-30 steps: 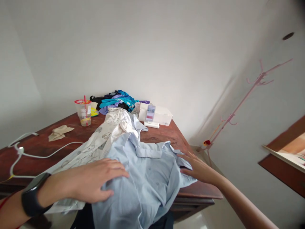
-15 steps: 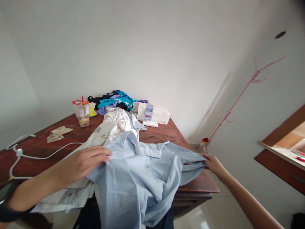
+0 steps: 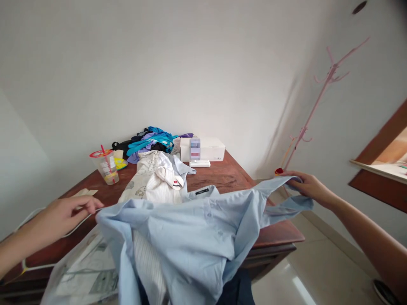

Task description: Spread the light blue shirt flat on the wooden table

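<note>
A light blue shirt (image 3: 190, 237) is stretched between my two hands, over the near edge of the table. My right hand (image 3: 303, 186) grips one sleeve end off the table's right side. My left hand (image 3: 79, 207) has its fingers pinched at the shirt's left corner. The collar, with a dark label, lies toward the table's middle. Behind it are a striped white garment (image 3: 163, 186) and a patterned white one (image 3: 136, 186). Part of a striped cloth hangs below the blue shirt.
On the wooden table (image 3: 229, 178) are a plastic cup with a straw (image 3: 108, 169), a pile of clothes (image 3: 152, 140), a white box (image 3: 210, 149) and white hangers (image 3: 40, 267). A pink coat stand (image 3: 318, 101) leans at the right.
Both hands have moved outward, drawing the blue shirt wider. My right hand is higher and further right, and the shirt's collar has folded back. The striped garment's label now shows.
</note>
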Demonstrator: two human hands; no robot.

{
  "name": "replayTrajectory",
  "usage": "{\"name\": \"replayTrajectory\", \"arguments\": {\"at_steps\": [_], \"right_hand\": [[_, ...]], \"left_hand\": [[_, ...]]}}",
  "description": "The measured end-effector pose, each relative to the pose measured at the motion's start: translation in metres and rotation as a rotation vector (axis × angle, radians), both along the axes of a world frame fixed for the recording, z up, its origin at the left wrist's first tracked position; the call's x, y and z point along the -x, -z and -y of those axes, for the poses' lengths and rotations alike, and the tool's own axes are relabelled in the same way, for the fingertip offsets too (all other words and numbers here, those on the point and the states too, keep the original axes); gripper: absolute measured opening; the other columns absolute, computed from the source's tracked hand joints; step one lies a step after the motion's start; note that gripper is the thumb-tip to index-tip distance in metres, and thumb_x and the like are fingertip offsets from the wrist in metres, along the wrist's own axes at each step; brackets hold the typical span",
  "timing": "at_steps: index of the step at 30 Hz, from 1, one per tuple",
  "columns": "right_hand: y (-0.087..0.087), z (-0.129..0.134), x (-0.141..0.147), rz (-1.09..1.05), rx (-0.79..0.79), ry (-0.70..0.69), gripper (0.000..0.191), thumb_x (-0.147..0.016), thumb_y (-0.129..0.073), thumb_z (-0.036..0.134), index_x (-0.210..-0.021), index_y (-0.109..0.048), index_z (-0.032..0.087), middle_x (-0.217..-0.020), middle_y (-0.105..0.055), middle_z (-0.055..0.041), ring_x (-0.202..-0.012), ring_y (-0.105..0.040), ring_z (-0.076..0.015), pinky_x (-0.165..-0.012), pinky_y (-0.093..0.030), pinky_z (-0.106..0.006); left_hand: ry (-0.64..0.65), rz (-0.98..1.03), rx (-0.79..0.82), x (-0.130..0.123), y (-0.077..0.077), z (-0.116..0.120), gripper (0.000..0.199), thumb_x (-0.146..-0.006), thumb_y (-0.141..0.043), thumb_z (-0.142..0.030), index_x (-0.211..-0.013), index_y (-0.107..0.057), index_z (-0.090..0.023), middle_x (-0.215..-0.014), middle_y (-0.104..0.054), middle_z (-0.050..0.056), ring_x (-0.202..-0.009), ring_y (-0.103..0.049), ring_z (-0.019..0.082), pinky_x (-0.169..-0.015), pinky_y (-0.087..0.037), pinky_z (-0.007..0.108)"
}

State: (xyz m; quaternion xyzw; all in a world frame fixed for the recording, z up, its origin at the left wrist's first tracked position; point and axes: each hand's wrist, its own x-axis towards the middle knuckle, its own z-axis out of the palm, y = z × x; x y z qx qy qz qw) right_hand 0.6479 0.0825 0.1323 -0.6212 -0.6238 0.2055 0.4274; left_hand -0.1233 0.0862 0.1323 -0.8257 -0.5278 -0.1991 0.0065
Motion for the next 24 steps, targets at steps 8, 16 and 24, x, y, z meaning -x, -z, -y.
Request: {"name": "replayTrajectory", "arguments": {"at_steps": [8,16,24], "right_hand": [[0.019,0.016,0.008,0.376,0.336,-0.349,0.071,-0.062,-0.087,0.054,-0.125,-0.075,0.024,-0.139,-0.065,-0.0167,-0.130,-0.059,-0.0346,-0.111,-0.044,-0.039],[0.003,-0.031,0.139,0.275,0.070,-0.441,0.044,-0.092,-0.059,0.054,-0.120,-0.076,0.025,-0.129,-0.072,-0.0064,-0.121,-0.063,-0.0328,-0.107,-0.047,-0.041],[0.042,-0.100,0.178,0.389,0.338,-0.490,0.025,-0.077,-0.072,0.044,-0.079,-0.080,0.020,-0.080,-0.078,-0.0047,-0.078,-0.069,-0.0247,-0.066,-0.047,-0.029]], "left_hand": [[-0.090,0.003,0.021,-0.078,-0.040,0.030,0.026,-0.095,-0.048,-0.047,-0.103,-0.069,-0.035,-0.109,-0.076,-0.010,-0.096,-0.069,0.023,-0.090,-0.051,0.036],[0.183,-0.046,0.304,-0.212,-0.033,-0.021,0.045,-0.095,-0.050,-0.041,-0.135,-0.060,-0.023,-0.123,-0.073,0.008,-0.112,-0.068,0.026,-0.092,-0.052,0.033],[0.144,-0.185,0.394,-0.243,0.030,-0.067,0.048,-0.092,-0.055,-0.048,-0.130,-0.061,-0.020,-0.107,-0.075,0.011,-0.097,-0.070,0.030,-0.083,-0.050,0.038]]}}
